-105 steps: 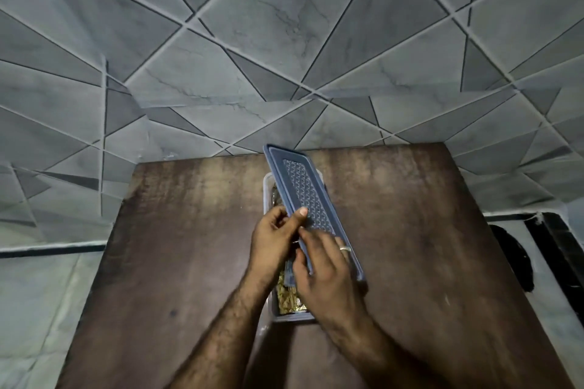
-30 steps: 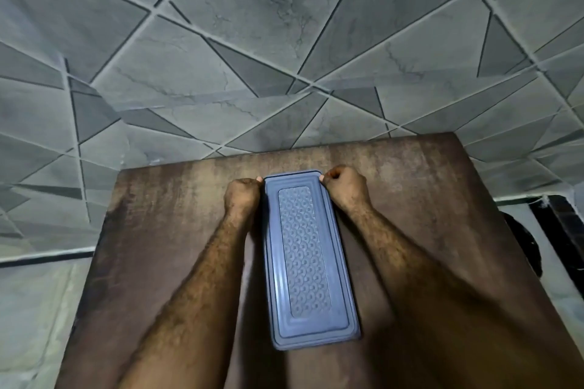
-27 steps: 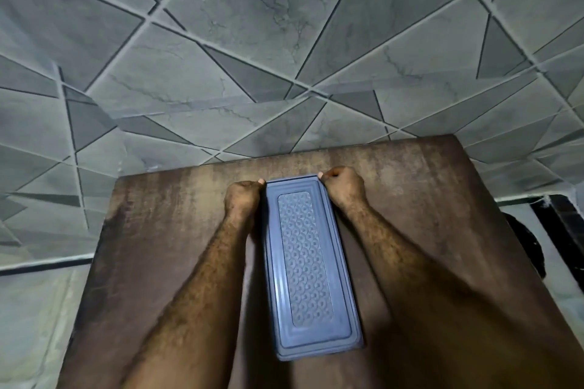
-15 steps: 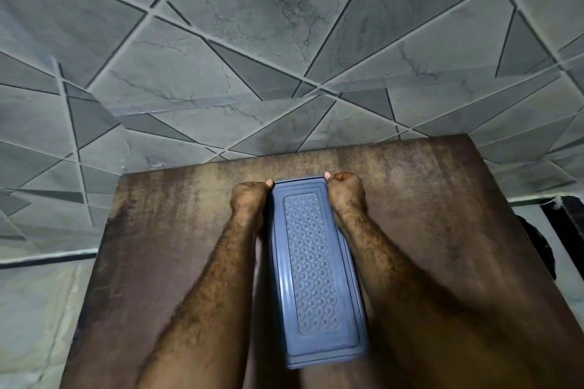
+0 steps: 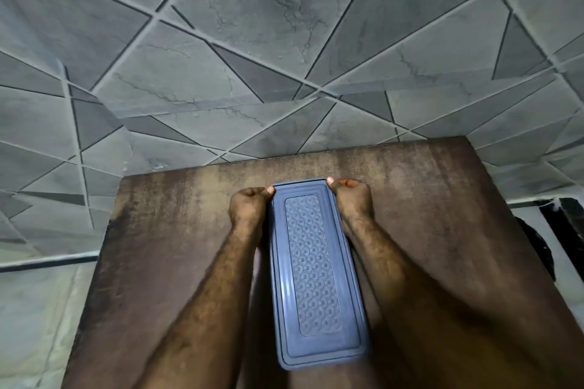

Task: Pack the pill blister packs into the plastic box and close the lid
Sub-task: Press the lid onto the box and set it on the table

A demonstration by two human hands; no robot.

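A person's left hand (image 5: 248,207), curled closed, presses a thumb on the blue lid (image 5: 314,271) at its 11 o'clock corner. The right hand (image 5: 350,199), also curled, presses the 1 o'clock corner. The lid covers the plastic box at the brown table's (image 5: 442,199) centre.

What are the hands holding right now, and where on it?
Both the left hand and right hand grip the box's blue lid at its two far corners, thumbs on top.
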